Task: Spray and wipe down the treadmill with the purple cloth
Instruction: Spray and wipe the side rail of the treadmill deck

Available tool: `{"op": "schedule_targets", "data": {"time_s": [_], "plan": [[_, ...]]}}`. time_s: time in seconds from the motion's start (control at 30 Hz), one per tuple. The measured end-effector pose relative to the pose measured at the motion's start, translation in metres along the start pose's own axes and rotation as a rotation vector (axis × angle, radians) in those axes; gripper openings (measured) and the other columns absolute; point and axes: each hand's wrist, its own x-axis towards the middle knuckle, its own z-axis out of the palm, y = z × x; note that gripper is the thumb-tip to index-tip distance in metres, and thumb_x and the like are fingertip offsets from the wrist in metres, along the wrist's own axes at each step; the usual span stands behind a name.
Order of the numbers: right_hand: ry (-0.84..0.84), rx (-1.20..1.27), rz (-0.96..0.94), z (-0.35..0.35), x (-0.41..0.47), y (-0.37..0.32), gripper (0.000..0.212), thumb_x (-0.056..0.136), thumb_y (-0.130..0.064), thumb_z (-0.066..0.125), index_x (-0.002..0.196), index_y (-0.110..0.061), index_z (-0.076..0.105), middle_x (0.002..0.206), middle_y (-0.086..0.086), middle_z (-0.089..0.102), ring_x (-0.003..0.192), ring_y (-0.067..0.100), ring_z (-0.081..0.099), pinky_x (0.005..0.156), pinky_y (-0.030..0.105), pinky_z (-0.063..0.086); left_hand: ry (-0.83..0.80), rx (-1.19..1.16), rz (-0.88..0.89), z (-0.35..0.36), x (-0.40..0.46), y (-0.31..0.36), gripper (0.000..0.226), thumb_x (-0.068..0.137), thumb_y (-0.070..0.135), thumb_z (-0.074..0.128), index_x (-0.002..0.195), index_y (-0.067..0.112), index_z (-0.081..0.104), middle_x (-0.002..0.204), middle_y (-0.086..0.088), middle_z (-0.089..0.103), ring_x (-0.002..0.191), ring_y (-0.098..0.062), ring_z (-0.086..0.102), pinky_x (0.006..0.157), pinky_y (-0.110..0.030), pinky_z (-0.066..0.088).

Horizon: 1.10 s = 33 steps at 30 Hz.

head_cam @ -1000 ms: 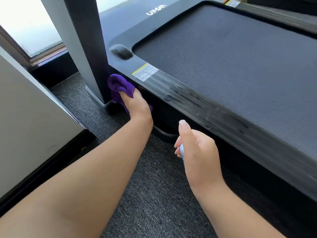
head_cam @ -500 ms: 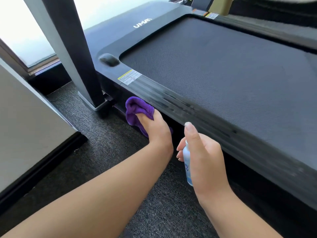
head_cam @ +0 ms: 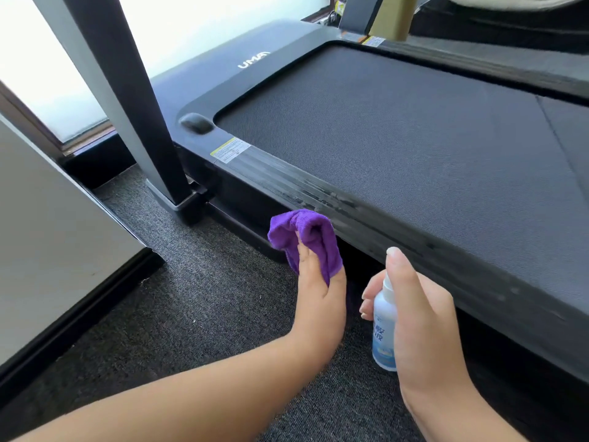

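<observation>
A single head-worn wide-angle view looks forward and steeply down from close above the black treadmill with its dark woven belt (head_cam: 398,173), angled along its near side rail toward the bright frosted window (head_cam: 47,74); grey carpet floor (head_cam: 197,298) fills the lower frame.

One treadmill (head_cam: 414,161); one purple cloth (head_cam: 306,240); one spray bottle (head_cam: 384,327); two hands.

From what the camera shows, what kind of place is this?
Probably a home workout corner or a small gym room, indoors. A treadmill with a dark running belt stands on grey carpet, next to a bright window. Which of the two it is cannot be told.
</observation>
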Motion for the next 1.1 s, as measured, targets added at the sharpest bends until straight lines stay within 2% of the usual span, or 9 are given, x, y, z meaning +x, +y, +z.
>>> {"op": "schedule_targets", "data": {"time_s": [0.17, 0.23, 0.3, 0.4, 0.47, 0.6, 0.8, 0.93, 1.1], "plan": [[0.000, -0.020, 0.011, 0.003, 0.000, 0.004, 0.062, 0.089, -0.062, 0.050, 0.060, -0.008, 0.062, 0.064, 0.018, 0.064, 0.063, 0.024, 0.059, 0.069, 0.038, 0.045, 0.028, -0.038, -0.065, -0.012, 0.020, -0.004, 0.066, 0.099, 0.052, 0.048, 0.156, 0.056, 0.016, 0.160, 0.014, 0.032, 0.143, -0.023, 0.043, 0.112, -0.059, 0.043], [-0.011, -0.027, 0.026, 0.009, 0.002, 0.005, 0.062, 0.088, -0.062, 0.050, 0.061, -0.007, 0.062, 0.065, 0.019, 0.064, 0.064, 0.024, 0.060, 0.070, 0.039, 0.046, 0.107, -0.163, -0.125, -0.016, 0.035, -0.002, 0.059, 0.105, 0.039, 0.048, 0.155, 0.054, 0.019, 0.152, 0.015, 0.038, 0.125, -0.005, 0.054, 0.090, -0.034, 0.060], [-0.027, -0.028, 0.038, 0.015, 0.005, 0.006, 0.062, 0.088, -0.062, 0.050, 0.061, -0.007, 0.061, 0.065, 0.019, 0.063, 0.064, 0.022, 0.059, 0.070, 0.038, 0.046, 0.189, -0.211, -0.200, -0.027, 0.060, -0.003, 0.058, 0.110, 0.023, 0.041, 0.159, 0.043, 0.018, 0.154, 0.016, 0.034, 0.119, 0.015, 0.046, 0.063, 0.000, 0.048], [-0.067, -0.043, 0.034, 0.026, 0.011, 0.007, 0.063, 0.089, -0.061, 0.049, 0.061, -0.005, 0.059, 0.066, 0.019, 0.062, 0.063, 0.020, 0.057, 0.069, 0.037, 0.043, 0.301, -0.263, -0.264, -0.054, 0.106, -0.007, 0.055, 0.112, 0.025, 0.036, 0.161, 0.039, 0.016, 0.130, 0.020, 0.045, 0.083, 0.026, 0.055, 0.048, -0.002, 0.044], [-0.099, -0.052, 0.035, 0.032, 0.016, 0.008, 0.064, 0.090, -0.060, 0.049, 0.063, -0.003, 0.060, 0.067, 0.020, 0.062, 0.064, 0.020, 0.056, 0.070, 0.038, 0.044, 0.401, -0.284, -0.305, -0.077, 0.136, -0.015, 0.054, 0.112, 0.033, 0.035, 0.161, 0.040, 0.016, 0.121, 0.021, 0.045, 0.057, 0.023, 0.054, 0.049, -0.013, 0.052], [-0.124, -0.065, 0.038, 0.038, 0.027, 0.011, 0.064, 0.090, -0.059, 0.049, 0.064, -0.002, 0.061, 0.067, 0.018, 0.063, 0.064, 0.017, 0.056, 0.069, 0.033, 0.043, 0.513, -0.383, -0.334, -0.114, 0.182, -0.012, 0.061, 0.104, 0.051, 0.041, 0.159, 0.051, 0.014, 0.149, 0.016, 0.039, 0.118, -0.012, 0.057, 0.080, -0.037, 0.060], [-0.110, -0.076, 0.084, 0.042, 0.034, 0.020, 0.060, 0.090, -0.059, 0.051, 0.064, -0.006, 0.063, 0.069, 0.020, 0.064, 0.066, 0.021, 0.058, 0.071, 0.037, 0.045, 0.582, -0.405, -0.233, -0.127, 0.207, -0.013, 0.059, 0.102, 0.051, 0.041, 0.157, 0.053, 0.019, 0.150, 0.019, 0.043, 0.076, 0.013, 0.063, 0.063, -0.024, 0.058], [-0.090, -0.057, 0.088, 0.041, 0.033, 0.022, 0.062, 0.090, -0.059, 0.052, 0.065, -0.003, 0.062, 0.071, 0.024, 0.063, 0.066, 0.023, 0.059, 0.073, 0.039, 0.046, 0.560, -0.416, -0.285, -0.110, 0.192, -0.034, 0.080, 0.074, 0.071, 0.053, 0.147, 0.068, 0.019, 0.157, 0.020, 0.036, 0.134, -0.012, 0.052, 0.099, -0.049, 0.056], [-0.053, -0.039, 0.064, 0.030, 0.028, 0.016, 0.062, 0.089, -0.058, 0.052, 0.064, -0.002, 0.062, 0.070, 0.025, 0.063, 0.065, 0.020, 0.060, 0.072, 0.037, 0.045, 0.418, -0.470, -0.466, -0.058, 0.133, -0.018, 0.064, 0.101, 0.052, 0.046, 0.154, 0.060, 0.012, 0.121, 0.022, 0.049, 0.112, -0.018, 0.059, 0.096, -0.043, 0.052]]}}
